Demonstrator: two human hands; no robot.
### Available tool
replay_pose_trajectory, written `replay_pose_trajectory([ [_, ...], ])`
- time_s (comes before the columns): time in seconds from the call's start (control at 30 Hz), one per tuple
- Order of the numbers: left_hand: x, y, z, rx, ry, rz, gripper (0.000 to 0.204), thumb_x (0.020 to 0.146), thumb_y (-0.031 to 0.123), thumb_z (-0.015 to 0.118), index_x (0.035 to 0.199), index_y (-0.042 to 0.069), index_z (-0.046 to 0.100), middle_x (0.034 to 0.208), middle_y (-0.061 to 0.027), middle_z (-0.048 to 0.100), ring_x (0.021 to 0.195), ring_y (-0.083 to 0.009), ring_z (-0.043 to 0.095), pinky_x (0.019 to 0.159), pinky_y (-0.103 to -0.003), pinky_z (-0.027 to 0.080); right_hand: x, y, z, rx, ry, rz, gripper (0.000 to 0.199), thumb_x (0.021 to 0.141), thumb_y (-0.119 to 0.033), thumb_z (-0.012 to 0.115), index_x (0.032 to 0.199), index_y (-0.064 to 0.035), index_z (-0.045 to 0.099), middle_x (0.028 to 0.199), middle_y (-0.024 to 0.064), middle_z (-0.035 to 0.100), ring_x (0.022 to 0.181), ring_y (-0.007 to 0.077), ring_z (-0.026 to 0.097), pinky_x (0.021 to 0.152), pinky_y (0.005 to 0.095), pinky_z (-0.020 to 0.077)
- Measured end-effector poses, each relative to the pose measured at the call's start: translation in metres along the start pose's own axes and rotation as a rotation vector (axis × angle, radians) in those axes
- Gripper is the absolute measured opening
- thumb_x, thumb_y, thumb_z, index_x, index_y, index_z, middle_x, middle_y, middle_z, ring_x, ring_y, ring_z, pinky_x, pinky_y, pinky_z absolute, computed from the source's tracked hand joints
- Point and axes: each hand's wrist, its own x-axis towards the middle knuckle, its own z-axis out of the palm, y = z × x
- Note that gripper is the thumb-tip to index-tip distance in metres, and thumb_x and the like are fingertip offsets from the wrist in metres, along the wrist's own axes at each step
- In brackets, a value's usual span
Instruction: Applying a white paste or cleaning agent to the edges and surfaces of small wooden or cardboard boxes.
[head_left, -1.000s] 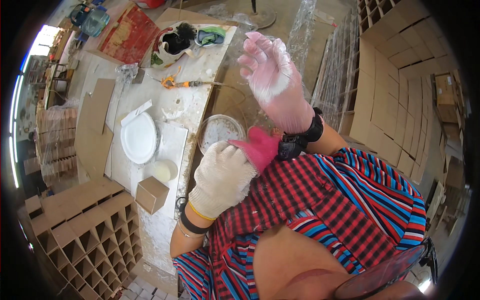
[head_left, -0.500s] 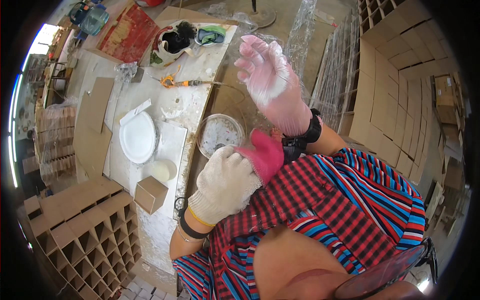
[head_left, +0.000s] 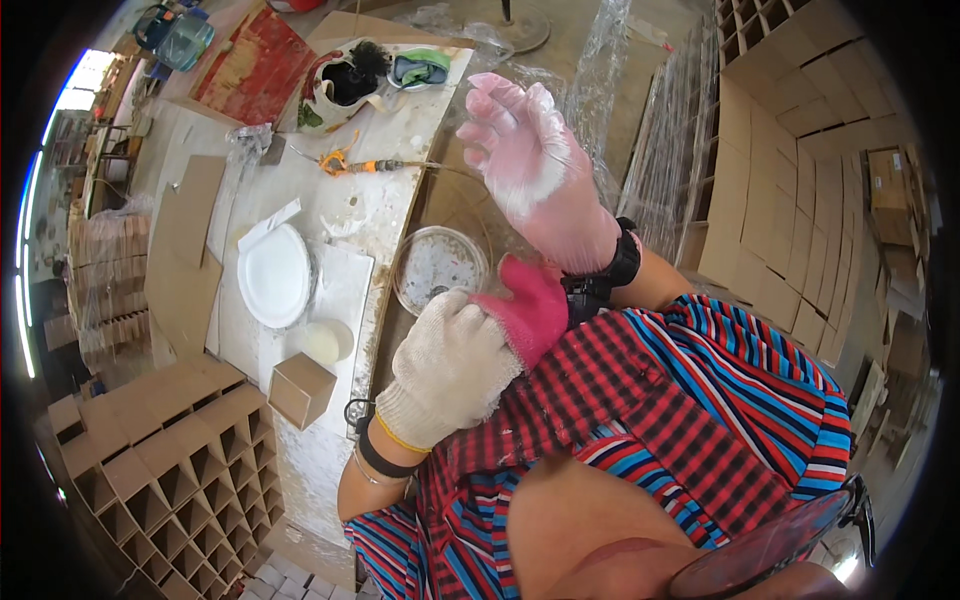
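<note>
My right hand (head_left: pixel 530 160) is raised past the table edge, palm up, inside a thin clear plastic glove. White residue or sheen covers its palm, and its loosely bent fingers are apart with nothing in them. Lower and to the left, my left hand (head_left: pixel 450 360) wears a cream knit glove with a bright pink area (head_left: pixel 530 310) on its right side, held near my checked apron. Its fingers look curled under, and anything inside them is hidden. Closest on the table (head_left: pixel 340 230) are a white oval dish (head_left: pixel 275 275) and a pale round container (head_left: pixel 327 342).
A small cardboard box (head_left: pixel 301 390) stands beside the container. Farther along lie an orange-handled tool (head_left: pixel 365 166) and a bag (head_left: pixel 340 95). A round tub (head_left: pixel 440 270) sits past the table edge. Cardboard dividers (head_left: pixel 180 490) are at lower left; wrapped cardboard stacks (head_left: pixel 780 200) stand right.
My right hand has shifted slightly left. My left hand stays almost where it was, and the things on the table look unchanged.
</note>
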Motion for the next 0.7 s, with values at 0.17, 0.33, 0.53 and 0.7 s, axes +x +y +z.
replay_pose_trajectory([
  [0.17,0.012,-0.006,-0.007,0.101,-0.128,0.019,0.021,0.07,0.019,0.056,0.087,0.014,0.067,0.081,-0.0058,0.061,0.083,-0.0229,0.057,0.082,-0.037,0.042,0.003,0.002,-0.003,0.003,0.055,0.023,0.04,0.096,-0.046,0.04,0.113,-0.0119,0.054,0.099,-0.0013,0.053,0.089,0.0148,0.047,0.079,0.0288,0.0348],
  [0.33,-0.003,-0.007,0.003,-0.035,0.233,-0.147,0.02,0.068,0.016,0.058,0.086,0.01,0.065,0.081,-0.0086,0.059,0.084,-0.0269,0.057,0.082,-0.041,0.043,0.006,-0.003,0.001,0.059,0.001,-0.012,0.043,0.096,-0.044,0.041,0.118,-0.0086,0.052,0.102,0.0007,0.055,0.092,0.0166,0.05,0.08,0.0311,0.0376],
  [0.53,0.008,-0.016,0.016,-0.175,0.147,-0.056,0.027,0.065,0.013,0.06,0.092,0.01,0.065,0.086,-0.0092,0.059,0.085,-0.0273,0.057,0.081,-0.041,0.044,0.011,-0.002,-0.01,0.053,0.029,-0.023,0.044,0.096,-0.044,0.041,0.119,-0.0082,0.051,0.103,0.0013,0.055,0.092,0.0172,0.051,0.08,0.0313,0.0381],
  [0.7,0.001,-0.013,0.003,-0.177,0.088,-0.031,0.026,0.064,0.012,0.06,0.09,0.01,0.064,0.084,-0.0089,0.058,0.085,-0.0277,0.057,0.078,-0.041,0.044,0.008,-0.001,-0.001,0.029,0.043,-0.022,0.041,0.095,-0.046,0.042,0.114,-0.0109,0.054,0.098,0.0,0.054,0.089,0.0156,0.049,0.079,0.0303,0.0373],
])
